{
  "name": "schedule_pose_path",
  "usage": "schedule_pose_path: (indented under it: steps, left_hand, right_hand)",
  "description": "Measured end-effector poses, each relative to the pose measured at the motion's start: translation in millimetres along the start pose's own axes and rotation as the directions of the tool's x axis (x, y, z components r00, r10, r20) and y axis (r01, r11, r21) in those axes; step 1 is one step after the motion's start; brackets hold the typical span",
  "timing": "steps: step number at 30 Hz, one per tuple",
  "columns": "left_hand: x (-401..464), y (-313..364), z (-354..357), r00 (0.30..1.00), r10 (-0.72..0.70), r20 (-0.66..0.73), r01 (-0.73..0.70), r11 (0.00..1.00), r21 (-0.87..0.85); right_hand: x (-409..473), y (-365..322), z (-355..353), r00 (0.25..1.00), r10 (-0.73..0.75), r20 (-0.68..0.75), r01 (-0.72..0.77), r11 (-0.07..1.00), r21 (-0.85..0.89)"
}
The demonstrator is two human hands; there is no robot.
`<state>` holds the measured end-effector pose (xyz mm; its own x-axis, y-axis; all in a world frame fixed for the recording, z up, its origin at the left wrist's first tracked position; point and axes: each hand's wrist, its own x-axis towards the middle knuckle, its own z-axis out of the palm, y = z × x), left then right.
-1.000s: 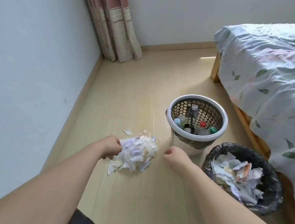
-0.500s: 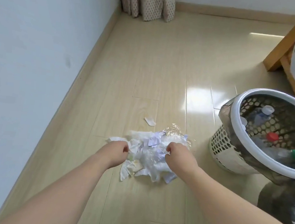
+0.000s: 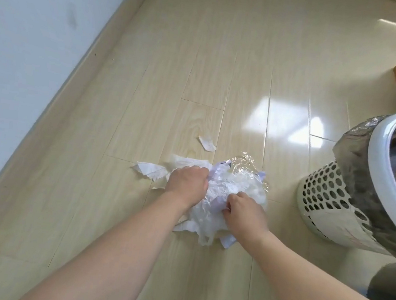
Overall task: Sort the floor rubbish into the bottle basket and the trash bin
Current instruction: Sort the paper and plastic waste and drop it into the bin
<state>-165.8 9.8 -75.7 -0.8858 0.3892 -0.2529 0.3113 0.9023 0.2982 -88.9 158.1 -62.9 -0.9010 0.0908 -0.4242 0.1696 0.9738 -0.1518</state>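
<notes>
Both hands work a heap of torn paper and clear plastic film (image 3: 224,190) on a pale wood-plank floor (image 3: 149,94). The left hand (image 3: 188,182) and right hand (image 3: 244,213) each have a grip curled into the heap. Just beyond the grip lies one paper scrap (image 3: 207,143). Right of it stands the perforated white bottle basket (image 3: 335,204). A white wall (image 3: 32,29) runs along the left.

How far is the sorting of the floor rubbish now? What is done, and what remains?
Done: bottles already lie in the bottle basket, and no loose bottle shows on the floor. In hand: the left hand and right hand both grip the paper and plastic pile, not yet lifted. Left: carrying that pile to the trash bin, plus one small paper scrap lying apart, beyond the pile.
</notes>
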Motion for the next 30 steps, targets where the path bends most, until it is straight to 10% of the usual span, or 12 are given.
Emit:
schedule_pose_path:
  steps: [6, 11, 21, 30]
  left_hand:
    - [-32, -8, -30, 0.941, -0.337, -0.003, 0.283, 0.793, -0.539]
    - [-61, 10, -92, 0.938, -0.325, 0.125, 0.322, 0.676, -0.663]
    - [-116, 226, -202, 0.969, 0.092, 0.228, 0.032, 0.871, -0.491]
    - [-162, 430, -121, 0.931, 0.167, 0.325, -0.028, 0.920, -0.391]
  right_hand:
    - [-25, 0, -24, 1.000, -0.006, -0.028, 0.008, 0.997, 0.074]
    - [-74, 9, -77, 0.999, 0.028, -0.026, -0.022, 0.982, 0.187]
    - [-248, 149, -184, 0.932, 0.317, -0.176, -0.205, 0.861, 0.465]
    - [-334, 305, -149, 0.755, 0.655, -0.037, -0.502, 0.612, 0.611]
